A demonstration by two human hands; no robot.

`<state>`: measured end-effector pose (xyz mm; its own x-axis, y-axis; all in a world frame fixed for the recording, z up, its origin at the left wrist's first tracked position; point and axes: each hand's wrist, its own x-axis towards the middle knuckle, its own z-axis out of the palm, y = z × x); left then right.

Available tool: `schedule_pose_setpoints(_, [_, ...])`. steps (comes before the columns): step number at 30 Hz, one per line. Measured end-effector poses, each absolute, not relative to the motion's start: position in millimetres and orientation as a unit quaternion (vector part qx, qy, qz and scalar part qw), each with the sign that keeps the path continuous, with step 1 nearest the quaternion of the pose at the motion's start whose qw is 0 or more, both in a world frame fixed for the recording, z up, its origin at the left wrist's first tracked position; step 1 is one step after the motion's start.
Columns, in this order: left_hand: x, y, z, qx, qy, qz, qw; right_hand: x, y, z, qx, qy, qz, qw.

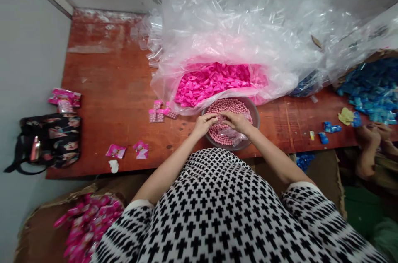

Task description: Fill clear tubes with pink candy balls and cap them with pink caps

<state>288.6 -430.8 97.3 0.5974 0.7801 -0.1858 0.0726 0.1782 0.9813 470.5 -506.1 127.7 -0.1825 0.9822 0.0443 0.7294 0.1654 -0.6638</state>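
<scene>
My left hand [203, 124] and my right hand [237, 121] meet over a round bowl [255, 114] filled with small pink balls [230, 106]. Both hands have their fingers curled and pinched together. Under my right hand lies a small clear plastic piece [230, 133], touching its fingers. What my left hand pinches is too small to make out. Just behind the bowl a big clear bag [224, 31] holds a heap of bright pink plastic parts [214, 80].
The bowl stands on a red-brown table [112, 85]. Filled pink packets [160, 112] lie left of the bowl, pink wrappers [127, 150] near the front edge. A dark floral bag [51, 138] sits at the left edge. Blue parts [371, 89] and another person's hands [374, 134] are at right. A box of pink packets [88, 221] sits below left.
</scene>
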Motion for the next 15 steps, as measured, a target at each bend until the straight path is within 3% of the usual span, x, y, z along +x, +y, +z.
schedule_pose_setpoints(6, [287,-420,103,0.589,0.337,0.249,0.691,468,-505,124,-0.598,-0.705,0.277,0.262])
schedule_pose_setpoints(12, [285,-419,102,0.561,0.335,0.197,0.731,478,-509,123,-0.62,-0.693,0.285,0.233])
schedule_pose_setpoints(15, [284,-418,100,0.593,0.342,0.219,0.695,483,-514,122,-0.627,-0.702,0.285,0.181])
